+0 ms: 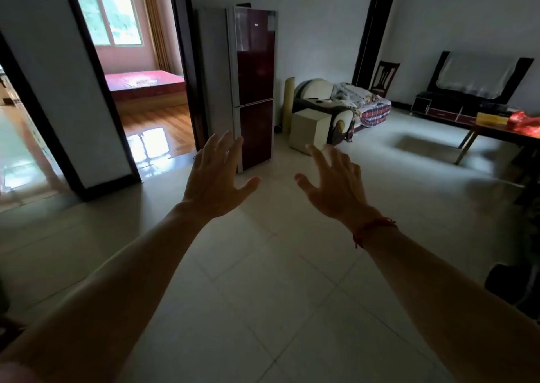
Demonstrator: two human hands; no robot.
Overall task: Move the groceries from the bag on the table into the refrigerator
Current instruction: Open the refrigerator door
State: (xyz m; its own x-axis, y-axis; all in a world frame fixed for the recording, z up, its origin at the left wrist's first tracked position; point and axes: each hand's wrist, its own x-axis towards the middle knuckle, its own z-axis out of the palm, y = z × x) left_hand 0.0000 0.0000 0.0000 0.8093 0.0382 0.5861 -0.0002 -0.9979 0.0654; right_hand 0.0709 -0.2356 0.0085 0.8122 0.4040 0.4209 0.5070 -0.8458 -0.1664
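Head view, entry one: my left hand [214, 178] and right hand [336, 184], fingers [230, 146] spread and holding nothing, above the floor [263, 280]. Entry two: red bag [524, 122] on the worktop [493, 131] at far right, well apart from the closed refrigerator [254, 84]. Risk, as I judge it: a loose grip over that long carry could spill the bag's contents.
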